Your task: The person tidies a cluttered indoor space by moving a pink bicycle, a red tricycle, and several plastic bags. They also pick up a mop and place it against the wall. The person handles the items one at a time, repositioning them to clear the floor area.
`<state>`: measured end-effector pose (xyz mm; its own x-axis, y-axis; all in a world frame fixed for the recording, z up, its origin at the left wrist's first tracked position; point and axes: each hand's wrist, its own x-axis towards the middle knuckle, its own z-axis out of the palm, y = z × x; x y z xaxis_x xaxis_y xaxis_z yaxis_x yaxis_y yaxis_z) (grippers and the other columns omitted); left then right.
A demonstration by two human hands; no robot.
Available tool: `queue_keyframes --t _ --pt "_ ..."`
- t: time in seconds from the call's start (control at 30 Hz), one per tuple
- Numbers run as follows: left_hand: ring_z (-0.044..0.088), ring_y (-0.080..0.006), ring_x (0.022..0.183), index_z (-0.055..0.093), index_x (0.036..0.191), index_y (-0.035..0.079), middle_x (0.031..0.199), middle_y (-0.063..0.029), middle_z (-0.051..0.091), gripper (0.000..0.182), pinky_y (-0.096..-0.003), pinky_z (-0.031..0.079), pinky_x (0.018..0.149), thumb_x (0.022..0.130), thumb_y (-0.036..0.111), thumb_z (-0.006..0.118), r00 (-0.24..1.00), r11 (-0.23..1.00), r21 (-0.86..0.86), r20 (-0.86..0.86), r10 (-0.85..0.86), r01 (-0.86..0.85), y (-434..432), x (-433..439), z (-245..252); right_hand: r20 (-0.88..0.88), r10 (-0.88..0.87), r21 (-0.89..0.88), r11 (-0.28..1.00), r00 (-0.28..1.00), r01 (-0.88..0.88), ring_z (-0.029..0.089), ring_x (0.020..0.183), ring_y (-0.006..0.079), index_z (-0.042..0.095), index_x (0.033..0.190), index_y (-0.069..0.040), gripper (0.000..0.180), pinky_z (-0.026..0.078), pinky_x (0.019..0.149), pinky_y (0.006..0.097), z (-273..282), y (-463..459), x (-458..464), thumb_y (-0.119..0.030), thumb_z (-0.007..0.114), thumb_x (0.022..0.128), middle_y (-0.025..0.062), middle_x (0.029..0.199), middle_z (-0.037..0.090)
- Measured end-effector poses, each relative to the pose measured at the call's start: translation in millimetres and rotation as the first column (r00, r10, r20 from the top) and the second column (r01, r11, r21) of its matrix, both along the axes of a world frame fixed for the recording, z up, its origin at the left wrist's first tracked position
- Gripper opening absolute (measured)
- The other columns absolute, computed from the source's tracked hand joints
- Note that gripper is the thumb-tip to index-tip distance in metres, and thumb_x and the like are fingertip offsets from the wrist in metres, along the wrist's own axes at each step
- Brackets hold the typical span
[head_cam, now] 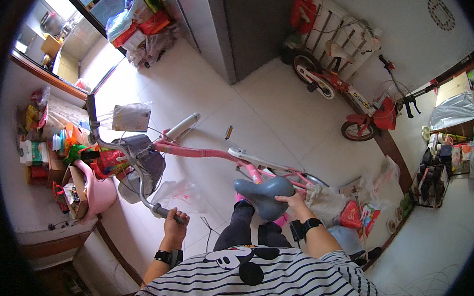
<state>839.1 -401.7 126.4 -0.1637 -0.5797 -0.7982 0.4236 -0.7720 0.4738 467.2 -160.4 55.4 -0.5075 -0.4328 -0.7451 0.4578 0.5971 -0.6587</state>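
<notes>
A pink bicycle frame [200, 152] stretches across the tiled floor before me. My left hand [174, 227] is closed around the near grip [165, 212] of its curved handlebar [139, 171]. On the grey saddle [266, 193] rests my right hand [296, 203], gripping its edge with the thumb on top. A dark basket [150, 155] hangs at the front end, partly behind the handlebar. Beyond it shows a box in clear plastic [131, 118]. A white chain guard [256, 158] and one pedal [229, 132] are visible on the far side. The saddle hides part of my legs.
A small red and white child's bicycle [352, 93] leans by the far right wall. To the left are a pink tub [98, 193] and stacked household goods. Bags [143, 26] pile up near the kitchen doorway. A shoe rack [432, 178] and packages [352, 214] lie to the right.
</notes>
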Motion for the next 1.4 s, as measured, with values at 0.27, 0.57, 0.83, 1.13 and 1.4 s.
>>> queue_keyframes --t 0.27,0.57,0.83,1.13,1.4 --pt "0.049 -0.016 0.059 0.048 0.08 0.013 0.065 0.0007 0.046 0.018 -0.0361 0.045 0.064 0.089 0.02 0.063 0.996 0.988 0.126 -0.003 -0.084 0.084 -21.5 66.0 -44.7 -0.24 -0.071 -0.018 0.997 0.968 0.069 0.061 0.103 0.0223 0.061 0.117 0.001 0.068 0.045 0.093 0.0349 60.6 -24.5 30.7 -0.017 0.088 0.058 0.0108 0.109 0.066" --pt "0.048 -0.0169 0.055 0.045 0.083 0.012 0.064 -0.0013 0.048 0.02 -0.0339 0.044 0.055 0.087 0.017 0.064 0.959 0.962 -0.028 0.089 -0.27 0.273 -58.2 164.6 -66.4 -0.268 -0.084 0.022 0.995 0.96 0.094 0.06 0.107 0.027 0.052 0.124 0.004 0.084 0.046 0.093 0.0353 62.1 -21.8 53.1 -0.018 0.091 0.053 0.0153 0.116 0.062" --pt "0.049 -0.0169 0.055 0.047 0.075 0.011 0.062 -0.0008 0.047 0.021 -0.0345 0.044 0.056 0.088 0.018 0.061 0.972 0.972 0.015 0.005 -0.234 0.234 -58.0 174.6 -106.2 -0.333 -0.106 -0.034 0.994 0.937 0.1 0.057 0.112 0.0312 0.046 0.127 0.008 0.092 0.046 0.095 0.0396 44.9 -26.1 85.9 -0.021 0.093 0.053 0.0211 0.123 0.057" --pt "0.049 -0.0153 0.056 0.048 0.077 0.013 0.062 0.0006 0.047 0.02 -0.0328 0.043 0.056 0.09 0.021 0.062 0.976 0.977 -0.047 -0.056 -0.212 0.21 -52.1 174.9 -114.8 -0.39 -0.147 0.046 0.983 0.909 0.179 0.055 0.115 0.032 0.04 0.132 0.008 0.101 0.045 0.097 0.0403 16.7 8.0 139.5 -0.023 0.093 0.052 0.0221 0.126 0.054" --pt "0.05 -0.0159 0.058 0.049 0.077 0.012 0.065 -0.0015 0.049 0.02 -0.0339 0.044 0.057 0.089 0.019 0.064 0.949 0.949 -0.097 -0.073 -0.307 0.3 -42.2 172.2 -76.1 -0.346 -0.281 -0.065 0.959 0.895 0.276 0.057 0.111 0.0298 0.045 0.129 0.005 0.086 0.046 0.094 0.0387 34.4 52.4 173.8 -0.014 0.09 0.058 0.0179 0.121 0.057"
